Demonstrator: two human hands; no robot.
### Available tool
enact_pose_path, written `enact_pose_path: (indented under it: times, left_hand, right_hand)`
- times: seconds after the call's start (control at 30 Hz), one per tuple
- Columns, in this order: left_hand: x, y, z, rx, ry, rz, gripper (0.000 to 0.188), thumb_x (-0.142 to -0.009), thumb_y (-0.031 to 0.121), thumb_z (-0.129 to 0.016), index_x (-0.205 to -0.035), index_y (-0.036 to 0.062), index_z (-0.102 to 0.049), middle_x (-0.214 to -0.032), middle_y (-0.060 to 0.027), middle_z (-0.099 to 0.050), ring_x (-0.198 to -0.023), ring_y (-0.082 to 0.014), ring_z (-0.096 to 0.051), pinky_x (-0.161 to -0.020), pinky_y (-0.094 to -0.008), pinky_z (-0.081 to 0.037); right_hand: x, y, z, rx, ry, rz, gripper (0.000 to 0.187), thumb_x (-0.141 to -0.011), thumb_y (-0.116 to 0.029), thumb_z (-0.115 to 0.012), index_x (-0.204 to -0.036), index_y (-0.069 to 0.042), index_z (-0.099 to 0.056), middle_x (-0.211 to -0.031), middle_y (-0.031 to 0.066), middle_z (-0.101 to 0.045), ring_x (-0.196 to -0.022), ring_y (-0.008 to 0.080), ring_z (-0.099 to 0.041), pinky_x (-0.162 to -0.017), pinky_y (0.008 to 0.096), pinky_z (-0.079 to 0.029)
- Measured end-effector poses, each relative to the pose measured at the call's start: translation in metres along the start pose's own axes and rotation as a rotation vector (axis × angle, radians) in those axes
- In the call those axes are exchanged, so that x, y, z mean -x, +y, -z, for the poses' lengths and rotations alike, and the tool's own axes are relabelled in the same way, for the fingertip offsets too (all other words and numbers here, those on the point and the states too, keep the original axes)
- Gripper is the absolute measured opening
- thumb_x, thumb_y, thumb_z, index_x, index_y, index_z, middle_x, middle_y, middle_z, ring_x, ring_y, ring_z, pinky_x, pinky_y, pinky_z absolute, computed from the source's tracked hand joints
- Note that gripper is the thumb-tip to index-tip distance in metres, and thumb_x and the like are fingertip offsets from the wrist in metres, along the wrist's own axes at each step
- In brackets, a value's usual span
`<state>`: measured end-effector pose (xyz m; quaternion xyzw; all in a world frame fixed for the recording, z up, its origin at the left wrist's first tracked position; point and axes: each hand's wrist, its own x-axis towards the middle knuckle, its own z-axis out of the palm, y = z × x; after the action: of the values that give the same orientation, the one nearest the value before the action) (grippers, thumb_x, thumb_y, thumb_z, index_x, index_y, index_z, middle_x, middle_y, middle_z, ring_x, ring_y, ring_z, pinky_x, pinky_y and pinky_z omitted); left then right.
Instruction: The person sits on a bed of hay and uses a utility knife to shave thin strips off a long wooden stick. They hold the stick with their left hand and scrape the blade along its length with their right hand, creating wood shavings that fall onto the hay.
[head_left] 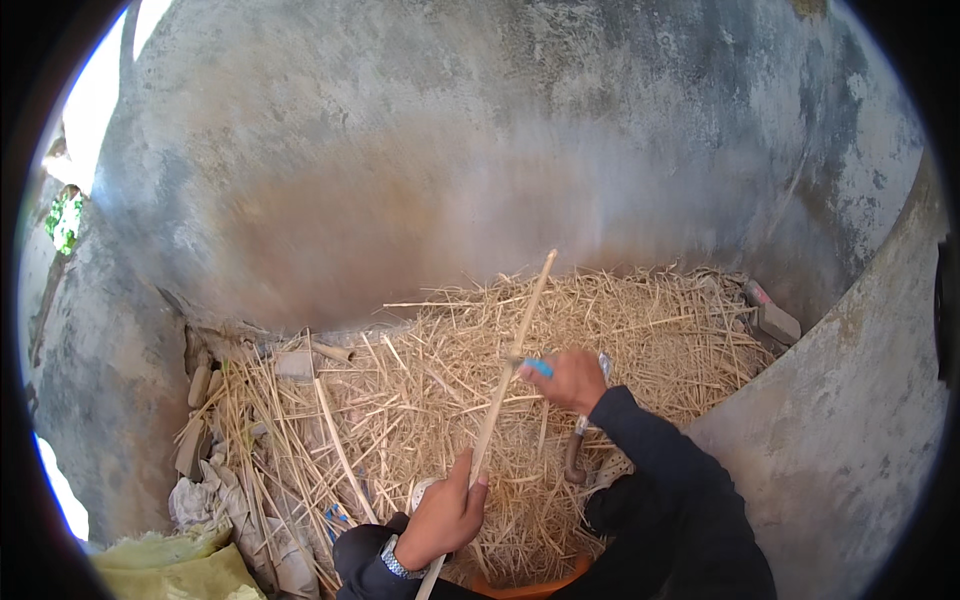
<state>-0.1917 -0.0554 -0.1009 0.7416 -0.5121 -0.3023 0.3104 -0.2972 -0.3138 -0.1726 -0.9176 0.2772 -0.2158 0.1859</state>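
A long pale bamboo strip (493, 412) slants up from the lower edge toward the wall. My left hand (443, 517), with a metal-banded watch on the wrist, is closed round its lower part. Higher up, my right hand (572, 381) is closed on a small knife-like tool with a blue part (539, 367). The tool's dark tip meets the strip at about its middle; motion blur hides the exact shape of the blade. Below my right hand stands a tool with a curved brown handle (575, 462), partly hidden by my arm.
Loose pale shavings (640, 330) cover the floor. Longer strips (340, 445) lie at the left, near crumpled cloth (205, 497) and a yellowish sack (180, 570). A grey plastered wall (480, 150) rises ahead, a sloping one (840, 420) at the right. A stone block (777, 325) sits in the far right corner.
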Motion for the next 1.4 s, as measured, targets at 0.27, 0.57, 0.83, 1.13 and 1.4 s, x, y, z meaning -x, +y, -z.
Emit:
enact_pose_path:
  times: [0.27,0.57,0.83,1.13,1.4]
  left_hand:
    - [0.009,-0.014,-0.009,0.026,-0.121,0.097,0.041,-0.098,0.022,-0.046,-0.132,0.001,-0.039,-0.062,-0.0198,-0.055,-0.058,-0.0369,-0.06,-0.056,-0.0417,-0.045]
    - [0.005,-0.032,-0.022,0.189,-0.162,0.021,0.043,-0.099,0.025,-0.045,-0.134,0.0018,-0.038,-0.067,-0.017,-0.056,-0.06,-0.0307,-0.059,-0.056,-0.0387,-0.045]
    - [-0.004,-0.034,-0.035,0.306,-0.175,-0.01,0.037,-0.1,0.022,-0.045,-0.132,0.0034,-0.04,-0.067,-0.0075,-0.048,-0.061,-0.0145,-0.046,-0.057,-0.0311,-0.04]
    - [0.014,-0.012,-0.012,0.218,-0.199,0.144,0.04,-0.101,0.025,-0.044,-0.134,0.0016,-0.04,-0.072,-0.0033,-0.048,-0.064,-0.013,-0.046,-0.062,-0.0289,-0.041]
    - [0.016,-0.038,-0.011,0.792,-0.091,0.124,0.033,-0.102,0.023,-0.039,-0.13,0.0049,-0.041,-0.058,0.0028,-0.037,-0.046,-0.0082,-0.036,-0.042,-0.0241,-0.03]
  right_hand:
    - [-0.038,0.069,0.018,0.179,0.044,-0.29,0.081,-0.085,-0.078,-0.032,-0.054,-0.008,-0.059,-0.044,0.0087,-0.046,-0.043,0.0246,-0.051,-0.045,0.0421,-0.04]
    - [-0.043,0.13,0.015,0.335,0.286,-0.399,0.079,-0.084,-0.075,-0.04,-0.062,-0.004,-0.065,-0.053,0.0149,-0.058,-0.048,0.0314,-0.058,-0.048,0.0446,-0.045]
    - [-0.049,0.138,0.023,0.422,0.328,-0.467,0.08,-0.081,-0.077,-0.041,-0.062,-0.003,-0.066,-0.053,0.0153,-0.058,-0.05,0.0324,-0.059,-0.048,0.0452,-0.045]
    - [-0.053,0.149,-0.014,0.528,0.244,-0.376,0.08,-0.086,-0.074,-0.034,-0.069,-0.004,-0.069,-0.059,0.0163,-0.061,-0.055,0.0318,-0.063,-0.052,0.0442,-0.048]
    - [-0.012,0.283,-0.016,0.074,0.394,-1.005,0.085,-0.088,-0.072,-0.028,-0.108,0.001,-0.067,-0.101,0.0259,-0.066,-0.098,0.0391,-0.063,-0.088,0.0486,-0.046]
